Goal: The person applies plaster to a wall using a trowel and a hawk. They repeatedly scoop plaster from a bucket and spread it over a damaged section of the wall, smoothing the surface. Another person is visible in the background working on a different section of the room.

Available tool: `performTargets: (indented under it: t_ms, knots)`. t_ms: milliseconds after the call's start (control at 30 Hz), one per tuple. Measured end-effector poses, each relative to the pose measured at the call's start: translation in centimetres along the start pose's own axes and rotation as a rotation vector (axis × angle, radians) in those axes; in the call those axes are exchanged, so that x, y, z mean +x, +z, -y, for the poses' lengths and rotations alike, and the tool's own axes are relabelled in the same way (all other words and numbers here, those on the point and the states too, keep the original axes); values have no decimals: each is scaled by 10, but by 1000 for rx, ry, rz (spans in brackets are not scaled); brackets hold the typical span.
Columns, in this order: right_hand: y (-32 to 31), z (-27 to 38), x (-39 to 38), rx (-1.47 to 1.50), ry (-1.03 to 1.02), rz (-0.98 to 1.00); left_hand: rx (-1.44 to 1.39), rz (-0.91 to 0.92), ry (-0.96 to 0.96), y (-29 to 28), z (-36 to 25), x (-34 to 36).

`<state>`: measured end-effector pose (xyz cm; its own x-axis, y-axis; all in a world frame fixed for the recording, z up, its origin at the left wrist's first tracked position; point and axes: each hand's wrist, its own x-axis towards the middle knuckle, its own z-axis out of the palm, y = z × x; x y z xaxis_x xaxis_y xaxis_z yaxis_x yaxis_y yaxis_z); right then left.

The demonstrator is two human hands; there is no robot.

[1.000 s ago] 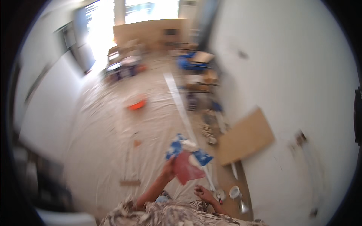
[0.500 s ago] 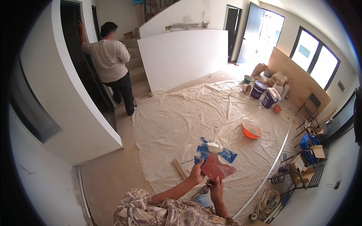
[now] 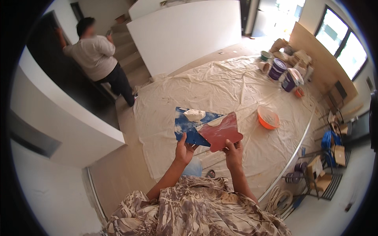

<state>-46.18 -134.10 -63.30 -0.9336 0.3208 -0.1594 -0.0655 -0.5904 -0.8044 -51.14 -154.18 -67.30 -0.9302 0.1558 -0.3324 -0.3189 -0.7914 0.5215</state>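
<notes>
My left hand [image 3: 184, 151] grips the lower edge of a flat blue plastering spreader [image 3: 188, 129], its face smeared white. A lump of white putty [image 3: 194, 115] sits near the top of that blue plate. In my right hand [image 3: 234, 154] is a flat red spreader [image 3: 222, 135], pinched at its lower corner with the thumb on top. The red plate overlaps the right side of the blue one, and pale putty lies along its upper left edge. Both are held out over the floor in front of me; the fingers underneath are partly hidden.
Creased plastic sheeting [image 3: 165, 118] covers the floor. An orange basin [image 3: 269, 120] rests on it to the right, with purple buckets [image 3: 278, 69] and sacks beyond. Chairs [image 3: 332, 185] and a coiled hose [image 3: 278, 202] line the right wall. Another person [image 3: 94, 51] stands by the dark door, left.
The two spreaders have swung up and leftward, and the red plate now overlaps the blue one's right side. My view has tipped downward. The other person stays at the door.
</notes>
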Motion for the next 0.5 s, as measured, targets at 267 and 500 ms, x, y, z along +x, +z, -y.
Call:
performTargets:
  t_ms: [267,500]
  knots:
    - [16,58,141,280,102,200,-23,-162,79,15,-26,94]
    - [31,30,292,252,361,118,-126,-94,66,12,-48,254]
